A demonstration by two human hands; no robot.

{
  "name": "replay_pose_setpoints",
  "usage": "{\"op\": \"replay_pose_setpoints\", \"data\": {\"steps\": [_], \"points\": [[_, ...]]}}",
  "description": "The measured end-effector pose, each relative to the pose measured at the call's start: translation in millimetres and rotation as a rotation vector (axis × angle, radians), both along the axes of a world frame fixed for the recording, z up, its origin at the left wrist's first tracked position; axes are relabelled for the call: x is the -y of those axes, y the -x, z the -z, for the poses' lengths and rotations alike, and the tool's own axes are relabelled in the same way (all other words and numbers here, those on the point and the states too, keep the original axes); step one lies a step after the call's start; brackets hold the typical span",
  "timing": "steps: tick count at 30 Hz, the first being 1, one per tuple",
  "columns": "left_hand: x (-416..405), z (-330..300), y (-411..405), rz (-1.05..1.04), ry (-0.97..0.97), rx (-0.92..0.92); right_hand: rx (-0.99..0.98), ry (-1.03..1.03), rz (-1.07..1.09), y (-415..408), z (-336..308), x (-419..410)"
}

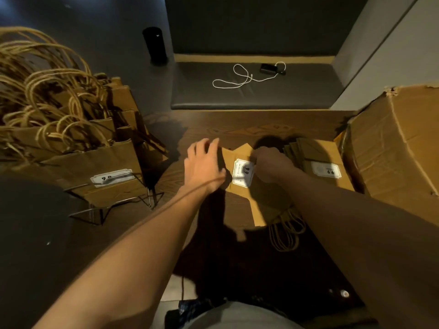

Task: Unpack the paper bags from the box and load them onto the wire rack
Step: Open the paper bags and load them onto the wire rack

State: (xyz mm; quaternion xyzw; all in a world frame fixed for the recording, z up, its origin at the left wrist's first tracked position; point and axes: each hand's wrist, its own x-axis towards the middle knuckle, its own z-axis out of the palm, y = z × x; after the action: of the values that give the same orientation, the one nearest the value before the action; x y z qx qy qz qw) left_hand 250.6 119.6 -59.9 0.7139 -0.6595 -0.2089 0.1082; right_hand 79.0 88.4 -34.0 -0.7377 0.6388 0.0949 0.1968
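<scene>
reaching across a flat paper bag (244, 186) on the wood floor, the left hand (204, 166) has its fingers spread and relaxed over the bag's left edge; whether they touch the paper cannot be told. the right hand (270, 168), in shadow, curls its fingers at the bag's upper right part, beside the white label (242, 173), apparently pinching the paper. one bag lies under the hands, its twisted handles (286, 230) pointing toward the viewer. a stack of flat bags (316, 160) lies just beside it on the right; their count is unclear. one torn cardboard box (399, 148) stands at far right, cut off by the frame. at left, one wire rack (102, 210) holds many upright bags (95, 167), too crowded to count. a white cable (242, 78) lies on the dark bench (297, 96).
</scene>
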Motion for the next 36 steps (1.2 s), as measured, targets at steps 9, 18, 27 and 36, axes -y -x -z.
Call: {"op": "replay_pose_setpoints", "data": {"steps": [9, 18, 27, 36], "points": [[-9, -15, -49, -0.054, -0.232, -0.357, -0.143, 0.584, -0.527, -68, -38, 10], [-32, -39, -110, -0.400, 0.040, -1.084, 1.047, -0.455, 0.476, -105, -28, 4], [-56, -41, -153, -0.494, 0.054, -1.182, 1.360, -0.455, 0.448, -151, -44, 1], [-88, -9, -209, -0.492, -0.259, -0.326, 1.351, -0.369, 0.342, -175, -61, 8]]}}
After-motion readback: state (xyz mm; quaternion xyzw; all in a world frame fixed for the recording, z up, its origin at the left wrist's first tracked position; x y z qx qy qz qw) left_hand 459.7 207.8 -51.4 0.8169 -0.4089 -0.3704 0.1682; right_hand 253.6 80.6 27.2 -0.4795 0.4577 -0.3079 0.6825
